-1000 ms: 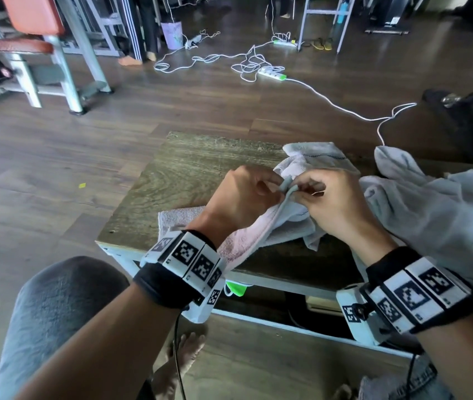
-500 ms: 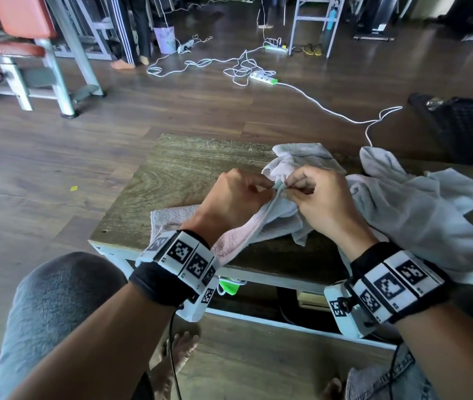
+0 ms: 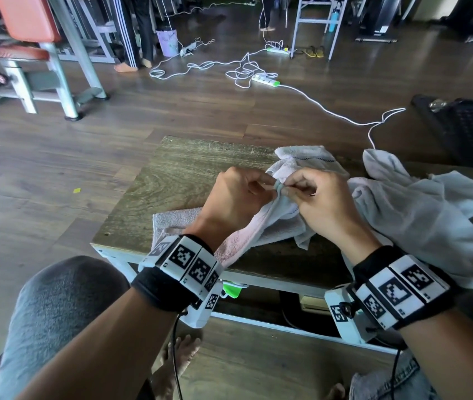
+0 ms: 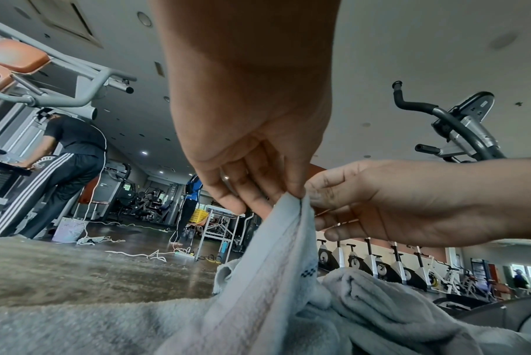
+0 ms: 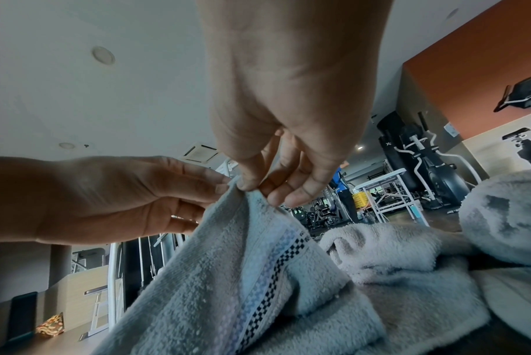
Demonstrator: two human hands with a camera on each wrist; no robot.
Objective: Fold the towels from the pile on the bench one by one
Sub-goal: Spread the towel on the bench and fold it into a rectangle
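A pale grey towel (image 3: 269, 223) with a checked border stripe (image 5: 267, 288) lies crumpled on the wooden bench (image 3: 177, 174). My left hand (image 3: 238, 194) and right hand (image 3: 319, 200) meet above it, each pinching the same raised corner (image 4: 291, 204) between thumb and fingers. The cloth hangs down from that corner to the bench top. The left hand (image 4: 258, 182) shows close up in the left wrist view, the right hand (image 5: 273, 177) in the right wrist view. A pile of pale towels (image 3: 420, 215) lies on the bench to the right.
White cables and a power strip (image 3: 265, 80) lie on the wood floor beyond the bench. A black mesh object (image 3: 471, 128) sits at the far right. Gym frames (image 3: 56, 67) stand at the back left, where a person (image 4: 63, 173) stands. My knee (image 3: 62, 313) is below the bench's left corner.
Both hands have stayed together pinching the towel corner, shifting only slightly. The head view has tilted, so more of the floor beyond the bench shows.
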